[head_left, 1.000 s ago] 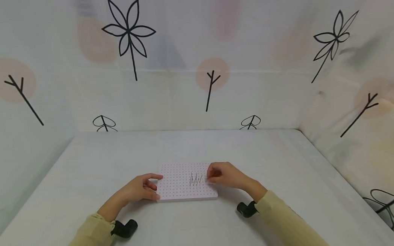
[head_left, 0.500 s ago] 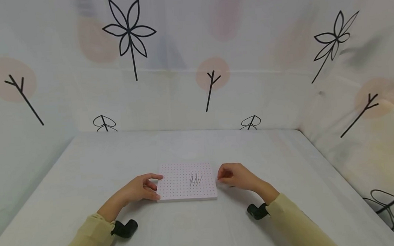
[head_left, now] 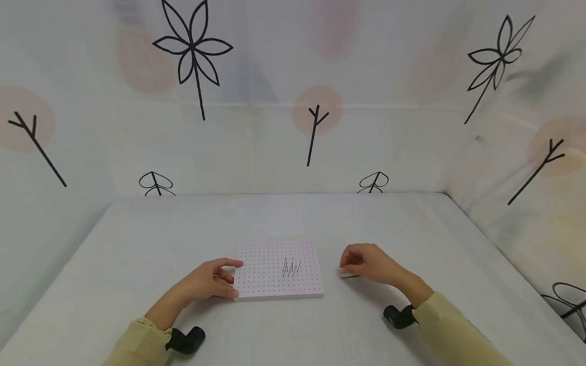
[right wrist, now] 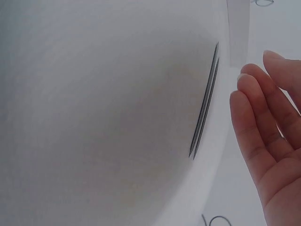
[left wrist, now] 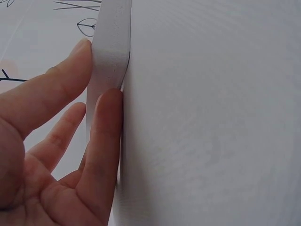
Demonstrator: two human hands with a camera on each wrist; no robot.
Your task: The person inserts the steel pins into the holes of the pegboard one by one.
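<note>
A white pegboard [head_left: 258, 269] with a grid of small holes lies flat on the table. Several thin dark metal pins [head_left: 291, 267] stand in its right half. My left hand [head_left: 205, 279] steadies the board's left side, thumb at the near corner and fingertips along the edge; in the left wrist view its fingertips press the board's side wall [left wrist: 110, 42]. To the right of the board, my right hand [head_left: 370, 263] hovers with bent fingers. Two loose double-pointed metal pins [right wrist: 205, 103] lie side by side just beside its fingertips, with nothing visible between thumb and fingers.
The table [head_left: 263, 347] has a white cover. Behind it hangs a cloth backdrop [head_left: 255, 140] printed with leaves and twigs, which also runs along both sides. A dark wrist-worn device [head_left: 399, 316] shows below the right hand.
My right hand has moved off the board's right edge, farther right to beside the loose pins, which now show below its fingers. My left hand and the board have stayed put.
</note>
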